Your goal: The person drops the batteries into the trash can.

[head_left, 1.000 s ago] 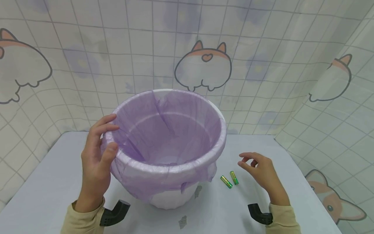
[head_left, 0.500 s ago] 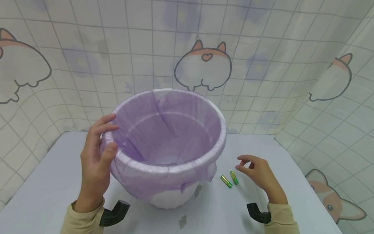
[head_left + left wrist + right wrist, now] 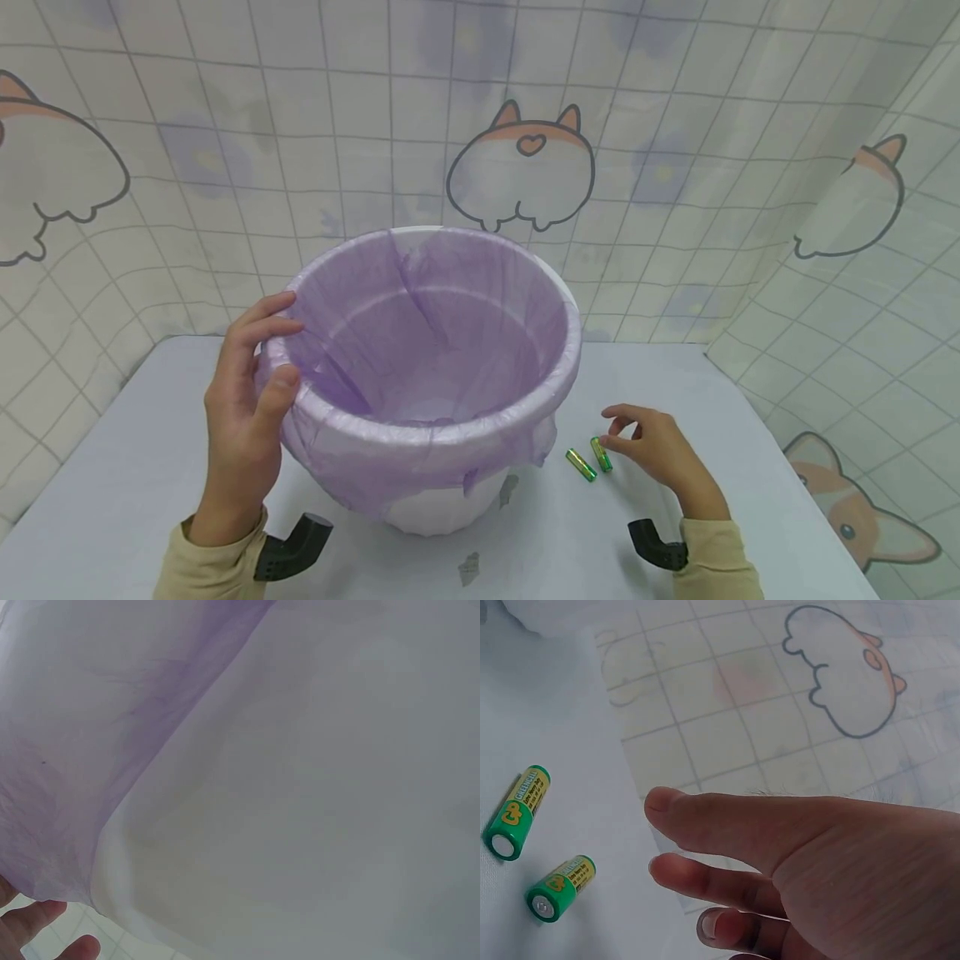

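Observation:
A white trash can (image 3: 441,510) lined with a purple plastic bag (image 3: 450,454) stands left of the middle in the head view. My left hand (image 3: 243,417) grips its left rim, thumb at the near side and fingertips over the edge. Two green-and-yellow batteries, one nearer the can (image 3: 581,465) and one nearer my right hand (image 3: 602,456), lie on the table. My right hand (image 3: 654,443) hovers beside them, its loosely bent fingers holding nothing. In the head view its thumb tip overlaps the nearer battery; the right wrist view shows both batteries (image 3: 561,889) apart from the fingers.
The white table (image 3: 540,542) has grey patches (image 3: 468,569) in front of the can. A tile-patterned curtain (image 3: 337,150) with corgi drawings surrounds the back and sides. Each wrist carries a black mount (image 3: 292,550).
My right hand has moved left and down toward the batteries. The left hand stays on the rim, and the can and batteries keep their places.

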`<state>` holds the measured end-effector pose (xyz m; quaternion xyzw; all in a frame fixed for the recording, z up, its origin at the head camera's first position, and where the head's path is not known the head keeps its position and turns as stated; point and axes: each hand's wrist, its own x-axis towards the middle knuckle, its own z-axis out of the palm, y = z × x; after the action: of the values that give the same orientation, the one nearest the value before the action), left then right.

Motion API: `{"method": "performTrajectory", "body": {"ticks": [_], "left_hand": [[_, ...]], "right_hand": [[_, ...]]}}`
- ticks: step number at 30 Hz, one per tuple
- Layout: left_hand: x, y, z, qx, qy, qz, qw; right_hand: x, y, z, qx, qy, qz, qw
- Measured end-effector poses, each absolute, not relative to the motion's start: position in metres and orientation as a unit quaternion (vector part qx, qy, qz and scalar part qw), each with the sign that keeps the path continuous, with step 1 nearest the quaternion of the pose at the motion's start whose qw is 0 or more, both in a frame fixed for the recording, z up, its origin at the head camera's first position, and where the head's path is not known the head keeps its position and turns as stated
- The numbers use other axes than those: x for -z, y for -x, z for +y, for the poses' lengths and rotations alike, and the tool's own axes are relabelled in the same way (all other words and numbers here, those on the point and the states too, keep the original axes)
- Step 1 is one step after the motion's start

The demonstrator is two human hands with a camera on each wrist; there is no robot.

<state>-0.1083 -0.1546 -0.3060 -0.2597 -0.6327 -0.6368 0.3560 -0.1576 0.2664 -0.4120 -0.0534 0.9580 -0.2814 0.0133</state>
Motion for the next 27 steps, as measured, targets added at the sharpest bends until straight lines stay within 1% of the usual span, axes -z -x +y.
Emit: {"method": "performTrajectory", "body": {"ticks": [5, 11, 27], "left_hand": [[0.306, 0.108, -0.155, 0.640, 0.261, -0.630, 0.354], [0.306, 0.109, -0.155, 0.634, 0.262, -0.633, 0.358], [0.305, 0.108, -0.155, 0.629, 0.258, -0.640, 0.358]], "right_hand": [[0.415, 0.159, 0.265, 0.283, 0.041, 0.958, 0.040], [0.420, 0.160, 0.267, 0.288, 0.040, 0.955, 0.057], [0.432, 0.163, 0.266, 0.281, 0.042, 0.955, 0.080]]}}
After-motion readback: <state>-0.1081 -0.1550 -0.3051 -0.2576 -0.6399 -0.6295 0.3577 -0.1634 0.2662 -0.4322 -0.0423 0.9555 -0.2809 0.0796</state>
